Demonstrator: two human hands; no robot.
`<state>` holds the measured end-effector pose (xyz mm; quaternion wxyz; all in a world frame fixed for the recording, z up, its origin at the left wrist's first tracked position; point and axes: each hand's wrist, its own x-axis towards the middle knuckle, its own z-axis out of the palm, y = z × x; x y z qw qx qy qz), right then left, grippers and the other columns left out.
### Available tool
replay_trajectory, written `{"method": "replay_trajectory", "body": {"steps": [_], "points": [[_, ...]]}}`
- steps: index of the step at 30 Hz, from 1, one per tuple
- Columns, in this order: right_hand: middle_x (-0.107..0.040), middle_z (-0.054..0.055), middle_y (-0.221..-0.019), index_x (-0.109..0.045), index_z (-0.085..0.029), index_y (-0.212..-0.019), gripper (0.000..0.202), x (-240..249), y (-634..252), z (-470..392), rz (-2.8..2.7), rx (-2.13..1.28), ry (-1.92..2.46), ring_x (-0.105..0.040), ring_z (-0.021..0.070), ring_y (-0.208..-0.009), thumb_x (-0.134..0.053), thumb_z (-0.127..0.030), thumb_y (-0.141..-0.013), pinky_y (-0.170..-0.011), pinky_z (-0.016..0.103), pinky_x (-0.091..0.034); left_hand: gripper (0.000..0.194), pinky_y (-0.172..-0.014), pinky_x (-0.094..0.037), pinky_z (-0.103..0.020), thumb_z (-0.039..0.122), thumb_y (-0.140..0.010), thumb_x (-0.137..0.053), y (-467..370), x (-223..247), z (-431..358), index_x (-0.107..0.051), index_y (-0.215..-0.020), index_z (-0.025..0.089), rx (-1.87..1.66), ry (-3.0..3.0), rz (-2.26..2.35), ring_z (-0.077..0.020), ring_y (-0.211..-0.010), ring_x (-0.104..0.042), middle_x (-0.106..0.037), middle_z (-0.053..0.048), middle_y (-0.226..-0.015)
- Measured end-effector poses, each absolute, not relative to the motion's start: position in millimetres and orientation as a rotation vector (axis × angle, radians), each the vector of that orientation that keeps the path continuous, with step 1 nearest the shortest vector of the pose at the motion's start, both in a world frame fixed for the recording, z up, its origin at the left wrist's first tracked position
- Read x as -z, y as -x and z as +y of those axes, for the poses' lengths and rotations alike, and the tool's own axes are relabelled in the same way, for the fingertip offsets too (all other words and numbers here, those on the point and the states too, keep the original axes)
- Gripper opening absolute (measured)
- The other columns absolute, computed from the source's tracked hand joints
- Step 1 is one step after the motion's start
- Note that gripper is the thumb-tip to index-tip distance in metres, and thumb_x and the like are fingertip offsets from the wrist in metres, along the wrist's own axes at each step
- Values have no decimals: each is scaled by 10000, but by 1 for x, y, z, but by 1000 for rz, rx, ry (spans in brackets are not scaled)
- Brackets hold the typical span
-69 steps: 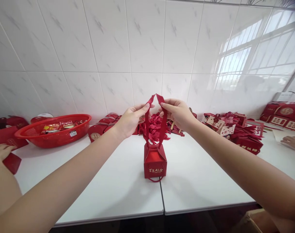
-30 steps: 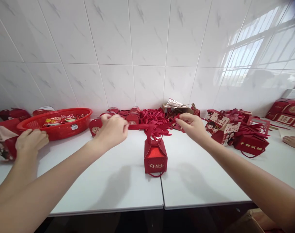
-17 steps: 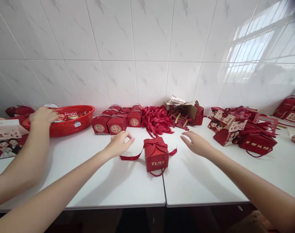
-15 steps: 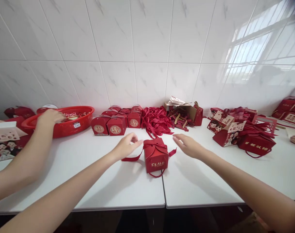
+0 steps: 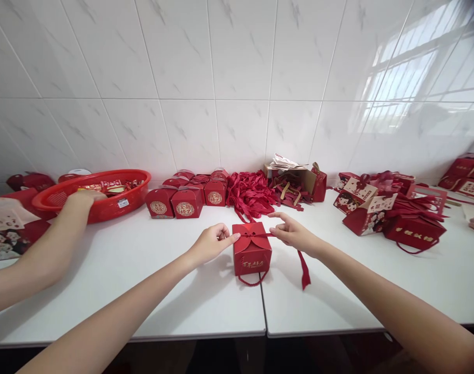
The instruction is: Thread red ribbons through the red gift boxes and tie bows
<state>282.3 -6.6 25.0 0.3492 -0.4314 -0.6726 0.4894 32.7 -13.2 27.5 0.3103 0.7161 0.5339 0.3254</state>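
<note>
A small red gift box (image 5: 251, 261) with gold lettering stands upright on the white table in front of me. Its top flaps are folded together, and a cord handle hangs down its front. Across the top runs a red ribbon (image 5: 305, 274), pulled straight between my hands. My left hand (image 5: 214, 242) is closed at the box's upper left edge, thumb and finger pinching the ribbon there; the exact grip is partly hidden. On the other side, my right hand (image 5: 295, 234) pinches the ribbon just off the box's right edge, and a loose tail dangles below it.
Behind the box lie a heap of red ribbons (image 5: 250, 192), several red boxes (image 5: 187, 202) and an open carton (image 5: 307, 184). A co-worker's hand (image 5: 84, 200) reaches into a red basin (image 5: 141, 193) at left. Filled boxes (image 5: 414, 228) stand at right.
Both hands have closed in on the box and taken hold of the ribbon, which is now drawn taut across the top. The co-worker's hand has gone lower into the basin.
</note>
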Motion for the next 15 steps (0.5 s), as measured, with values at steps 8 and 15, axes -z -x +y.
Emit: {"method": "replay_trajectory", "body": {"steps": [8, 15], "points": [[-351, -74, -591, -437, -200, -779, 180, -31, -300, -9, -1870, -1275, 1025, -333, 65, -484, -505, -359, -831, -463, 203, -259, 278, -369, -175, -214, 453, -702, -591, -13, -32, -2, -510, -738, 189, -377, -1634, 1444, -68, -381, -274, -532, 15, -603], [-528, 59, -823, -653, -167, -601, 224, -26, -295, -5, -2213, -208, 1208, -490, 124, -623, -558, -264, -780, -617, 294, -400, 316, -408, -134, -214, 431, -651, -702, -18, -52, -11, -637, -713, 128, -216, -1537, 1023, -20, -386, -255, -505, 24, -577]]}}
